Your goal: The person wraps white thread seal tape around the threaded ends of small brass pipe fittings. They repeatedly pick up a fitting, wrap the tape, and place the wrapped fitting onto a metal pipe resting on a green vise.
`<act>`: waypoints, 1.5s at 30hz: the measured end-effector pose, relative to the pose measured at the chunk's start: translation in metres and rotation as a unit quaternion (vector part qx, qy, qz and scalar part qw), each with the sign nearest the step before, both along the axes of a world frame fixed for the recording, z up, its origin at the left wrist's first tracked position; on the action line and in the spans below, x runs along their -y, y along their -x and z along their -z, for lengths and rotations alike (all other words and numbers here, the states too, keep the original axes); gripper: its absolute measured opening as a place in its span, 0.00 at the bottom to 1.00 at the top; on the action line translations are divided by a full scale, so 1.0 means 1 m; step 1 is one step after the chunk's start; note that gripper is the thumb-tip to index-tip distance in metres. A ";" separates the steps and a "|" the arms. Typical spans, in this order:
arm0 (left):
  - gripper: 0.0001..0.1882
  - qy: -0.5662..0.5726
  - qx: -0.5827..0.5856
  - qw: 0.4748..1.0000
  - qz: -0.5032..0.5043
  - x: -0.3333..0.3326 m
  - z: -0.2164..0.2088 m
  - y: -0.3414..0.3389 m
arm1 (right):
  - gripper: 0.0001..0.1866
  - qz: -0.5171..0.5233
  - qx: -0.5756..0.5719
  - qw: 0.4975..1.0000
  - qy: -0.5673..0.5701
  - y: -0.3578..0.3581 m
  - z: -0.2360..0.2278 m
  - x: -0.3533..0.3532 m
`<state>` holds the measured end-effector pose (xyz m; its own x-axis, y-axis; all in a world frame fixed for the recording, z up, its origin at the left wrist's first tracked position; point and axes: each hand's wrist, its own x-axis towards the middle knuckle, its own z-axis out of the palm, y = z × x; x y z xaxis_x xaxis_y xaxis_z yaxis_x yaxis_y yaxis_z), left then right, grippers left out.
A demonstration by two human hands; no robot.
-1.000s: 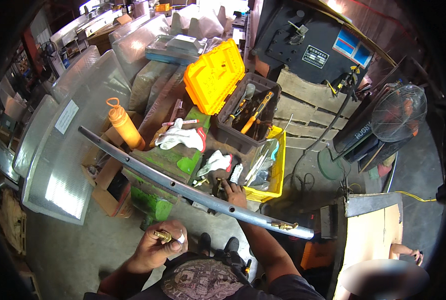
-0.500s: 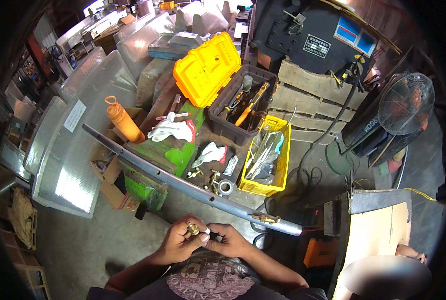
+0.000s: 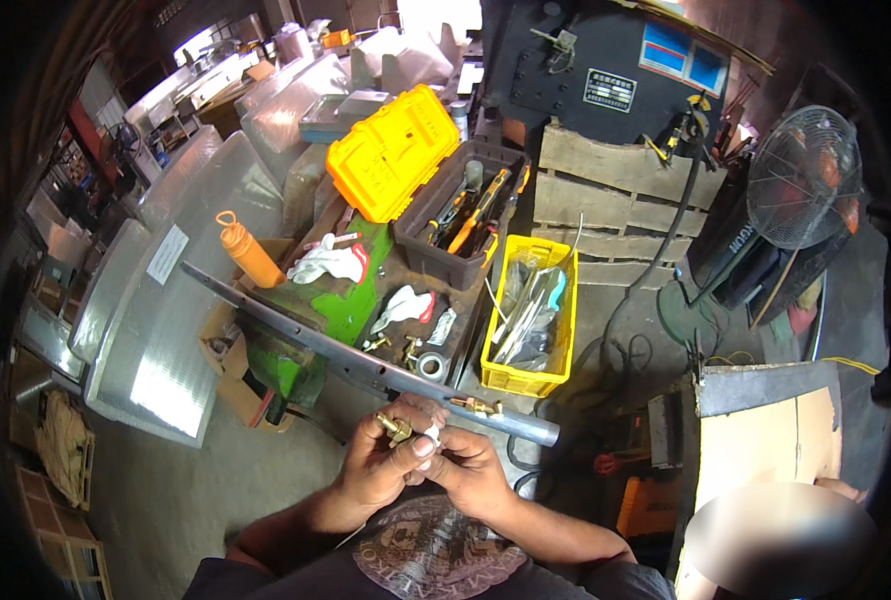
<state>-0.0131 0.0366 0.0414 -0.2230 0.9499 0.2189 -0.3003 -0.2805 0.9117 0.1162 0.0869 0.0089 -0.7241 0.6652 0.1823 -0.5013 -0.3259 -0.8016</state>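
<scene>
My left hand (image 3: 371, 468) is closed around a brass fitting (image 3: 394, 429), its threaded end up beside the thumb. Against it, my right hand (image 3: 474, 472) pinches a small white piece (image 3: 431, 437), perhaps tape; the fingers partly hide it. Just beyond both hands a long grey metal pipe (image 3: 366, 370) with holes along it lies slantwise, and a brass valve (image 3: 478, 405) sits near its right end. Behind the pipe, loose brass fittings (image 3: 411, 351), a grey ring (image 3: 431, 367) and a small tube (image 3: 444, 327) rest on the bench.
White gloves (image 3: 328, 262) and an orange bottle (image 3: 251, 252) stand left on the bench. A toolbox (image 3: 436, 262) with yellow lid and a yellow bin (image 3: 531, 380) of rods sit farther right. A fan (image 3: 804, 180) stands far right; another person's hand (image 3: 841, 489) shows lower right.
Both hands have come up slightly, toward the pipe, still together around the fitting and the white piece. The whole view has shifted, with the pipe's right end now farther left.
</scene>
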 end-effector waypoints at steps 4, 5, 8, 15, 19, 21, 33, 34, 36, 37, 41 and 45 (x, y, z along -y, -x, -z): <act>0.09 -0.026 0.074 0.997 0.023 -0.001 -0.014 -0.020 | 0.06 0.114 0.053 0.977 -0.171 -0.018 -0.016 -0.003; 0.10 -0.027 0.084 0.996 0.024 0.000 -0.020 -0.025 | 0.07 0.137 0.073 0.963 -0.223 -0.022 -0.021 -0.004; 0.11 -0.026 0.085 0.996 0.025 0.002 -0.032 -0.036 | 0.10 0.193 0.067 0.936 -0.286 -0.034 -0.040 -0.003; 0.06 -0.094 0.115 0.985 0.092 0.001 -0.038 -0.043 | 0.15 0.239 0.100 0.854 -0.450 -0.062 -0.055 -0.008; 0.06 -0.081 0.086 0.988 0.096 0.003 -0.039 -0.045 | 0.18 0.275 0.104 0.788 -0.540 -0.066 -0.059 -0.011; 0.07 -0.094 0.039 0.986 0.130 0.001 -0.039 -0.038 | 0.19 0.246 0.121 0.770 -0.577 -0.076 -0.066 -0.019; 0.26 -0.179 -0.208 0.953 -0.126 0.000 -0.036 0.008 | 0.16 0.283 0.159 0.720 -0.613 -0.087 -0.094 -0.039; 0.22 -0.161 -0.274 0.940 -0.128 0.005 -0.040 0.012 | 0.16 0.291 0.167 0.695 -0.636 -0.089 -0.094 -0.042; 0.20 -0.086 -0.317 0.942 -0.064 0.009 -0.053 0.004 | 0.16 0.285 0.185 0.665 -0.665 -0.091 -0.096 -0.044; 0.19 -0.049 -0.335 0.940 -0.034 0.009 -0.055 -0.002 | 0.16 0.280 0.194 0.648 -0.681 -0.090 -0.098 -0.045; 0.17 -0.037 -0.299 0.953 -0.011 0.002 -0.048 -0.011 | 0.16 0.250 0.162 0.632 -0.715 -0.086 -0.099 -0.050; 0.14 -0.038 -0.265 0.964 0.004 0.001 -0.046 -0.013 | 0.16 0.234 0.165 0.627 -0.724 -0.087 -0.097 -0.050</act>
<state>-0.0003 0.0358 0.0876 -0.0532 0.9282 0.3682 0.1989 -0.3515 0.9148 0.2032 0.1369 0.1059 -0.6689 0.1291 0.7321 0.0016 0.9851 -0.1722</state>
